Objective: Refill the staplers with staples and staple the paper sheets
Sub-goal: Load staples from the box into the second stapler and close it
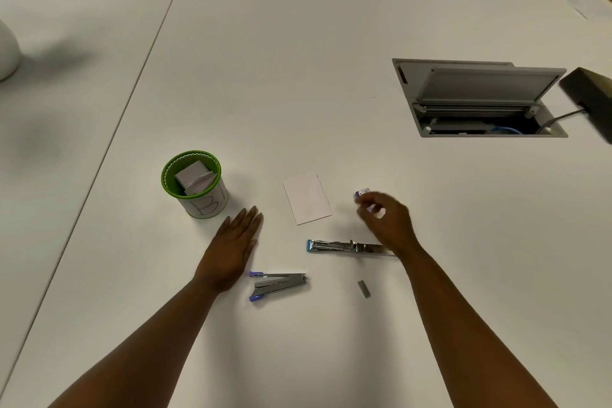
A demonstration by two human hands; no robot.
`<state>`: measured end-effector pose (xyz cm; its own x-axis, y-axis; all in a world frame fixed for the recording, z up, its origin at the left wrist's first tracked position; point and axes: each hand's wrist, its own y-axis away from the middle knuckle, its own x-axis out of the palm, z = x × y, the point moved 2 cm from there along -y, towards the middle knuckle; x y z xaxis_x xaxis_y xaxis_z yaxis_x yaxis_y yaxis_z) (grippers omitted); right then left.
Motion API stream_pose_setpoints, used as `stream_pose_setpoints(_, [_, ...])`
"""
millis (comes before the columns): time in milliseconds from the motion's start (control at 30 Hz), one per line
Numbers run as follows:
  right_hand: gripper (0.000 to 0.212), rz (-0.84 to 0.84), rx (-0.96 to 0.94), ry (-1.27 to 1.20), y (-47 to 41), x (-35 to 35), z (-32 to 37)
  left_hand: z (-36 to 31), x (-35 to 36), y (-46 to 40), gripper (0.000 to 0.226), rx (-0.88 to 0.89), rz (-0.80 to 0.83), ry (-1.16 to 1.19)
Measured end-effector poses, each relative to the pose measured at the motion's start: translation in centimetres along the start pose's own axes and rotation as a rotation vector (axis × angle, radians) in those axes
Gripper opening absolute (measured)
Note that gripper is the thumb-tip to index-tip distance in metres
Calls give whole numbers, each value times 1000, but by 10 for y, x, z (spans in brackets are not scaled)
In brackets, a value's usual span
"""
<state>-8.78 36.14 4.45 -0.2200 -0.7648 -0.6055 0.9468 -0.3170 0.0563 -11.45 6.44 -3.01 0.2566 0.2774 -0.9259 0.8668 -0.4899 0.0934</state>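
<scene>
Nearest us lie a purple-tipped stapler (278, 285) and a staple strip (363, 288). Our left hand (233, 250) rests flat on the counter (298, 60); our right hand (385, 219) pinches a small purple box (362, 193).

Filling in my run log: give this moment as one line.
left hand: flat on table | right hand: at staple box, blurred | staplers: open, untouched | paper: unstapled

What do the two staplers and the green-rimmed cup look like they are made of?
The larger stapler and the smaller stapler look like bright polished metal, judging by their shine, with blue and purple ends that are probably plastic. The cup seems to be green wire mesh, wrapped in white paper with handwriting on it.
</scene>
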Motion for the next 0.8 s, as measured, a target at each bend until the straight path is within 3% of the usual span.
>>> stream_pose_setpoints(67, [27,286,-85,78,14,-1,2,-2,-5,-1,49,-1,1,27])
stream_pose_setpoints(133, [36,404,-93,168,26,0,-3,-5,-10,-2,48,-16,5,51])
stream_pose_setpoints(200, [36,384,-46,166,34,5,-8,-11,-15,-4,47,-83,-3,127])
stream_pose_setpoints(300, [20,274,-3,126,41,12,-8,-22,-26,-4,46,-241,-80,266])
stream_pose_setpoints(500, [17,197,-66,180,48,9,-2,-53,-41,0,44,-263,-249,603])
stream_pose_setpoints(667, [14,135,-92,34,53,-3,19,-71,-44,6,48,-396,-149,1149])
stream_pose_setpoints(733, [11,103,-73,-84,55,-6,31,-73,-47,10,42,-388,-17,1451])
stream_pose_setpoints(800, [10,81,-41,-220,57,-8,45,-77,-50,15,39,-306,175,1588])
